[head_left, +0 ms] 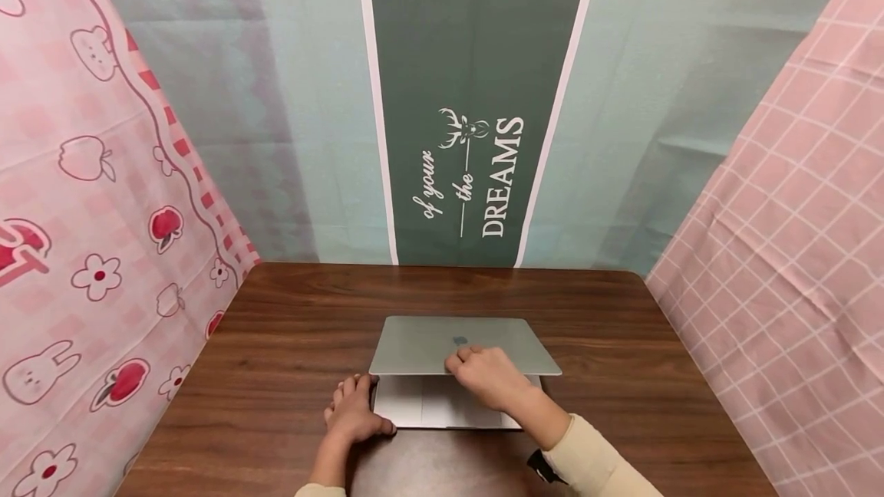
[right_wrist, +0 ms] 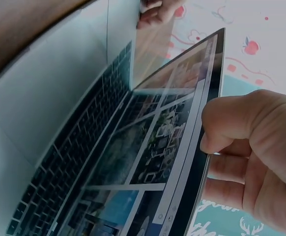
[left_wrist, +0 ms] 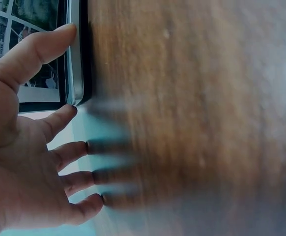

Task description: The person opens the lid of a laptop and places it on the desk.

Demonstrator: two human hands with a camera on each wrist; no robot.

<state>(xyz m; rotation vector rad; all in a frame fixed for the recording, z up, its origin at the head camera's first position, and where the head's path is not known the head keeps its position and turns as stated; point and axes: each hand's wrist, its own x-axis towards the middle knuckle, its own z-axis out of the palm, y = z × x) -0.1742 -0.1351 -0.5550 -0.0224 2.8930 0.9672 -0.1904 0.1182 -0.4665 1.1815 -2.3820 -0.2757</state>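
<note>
A silver laptop lies on the wooden table with its lid partly raised and tilted over the keyboard base. In the right wrist view its keyboard and lit screen show, the screen filled with picture tiles. My right hand pinches the lid's upper edge, thumb on the screen side and curled fingers behind. At the base's left side, my left hand rests with its fingers spread; the thumb touches the laptop's edge in the left wrist view.
The brown wooden table stretches around the laptop. Behind it hangs a green and teal curtain with white lettering. Pink patterned cloth hangs on the left, and pink checked cloth on the right.
</note>
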